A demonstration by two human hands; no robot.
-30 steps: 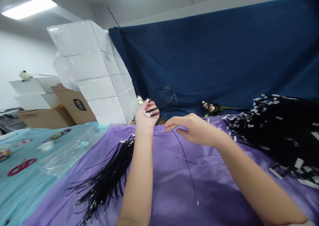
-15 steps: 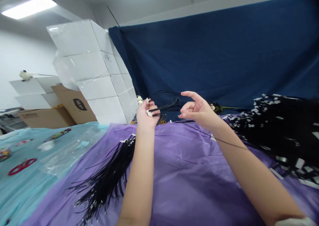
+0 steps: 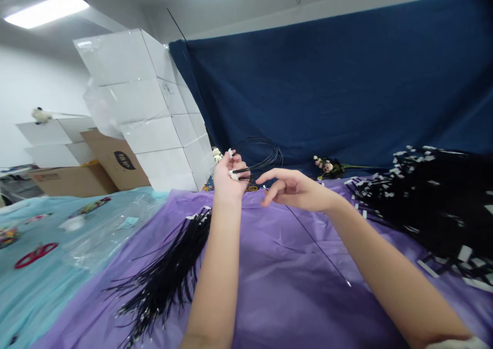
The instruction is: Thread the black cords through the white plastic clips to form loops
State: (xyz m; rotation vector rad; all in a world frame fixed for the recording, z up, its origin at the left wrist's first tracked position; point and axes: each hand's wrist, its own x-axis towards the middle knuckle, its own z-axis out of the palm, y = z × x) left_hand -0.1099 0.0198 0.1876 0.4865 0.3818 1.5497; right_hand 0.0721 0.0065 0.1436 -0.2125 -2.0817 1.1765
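Note:
My left hand (image 3: 228, 177) is raised over the purple sheet (image 3: 269, 287), fingers closed on the white-tagged ends of several thin black cords (image 3: 262, 156) that loop out to its right. My right hand (image 3: 295, 190) hovers just right of it, forefinger stretched toward the left hand, the other fingers curled. A single black cord (image 3: 316, 244) trails from under the right hand down across the sheet to a small tip. A bundle of black cords (image 3: 165, 272) lies on the sheet left of my left forearm.
A large heap of black cords with white tags (image 3: 435, 205) fills the right side. Stacked white boxes (image 3: 146, 113) and brown cartons (image 3: 115, 161) stand at the back left, a dark blue curtain (image 3: 346, 82) behind. A light blue sheet (image 3: 46, 246) with clear bags lies left. Small artificial flowers (image 3: 327, 167) rest by the curtain.
My right hand has come down and leftward from its raised position toward the left hand. The single cord has swung with it and now runs down the sheet. The left hand has kept its grip.

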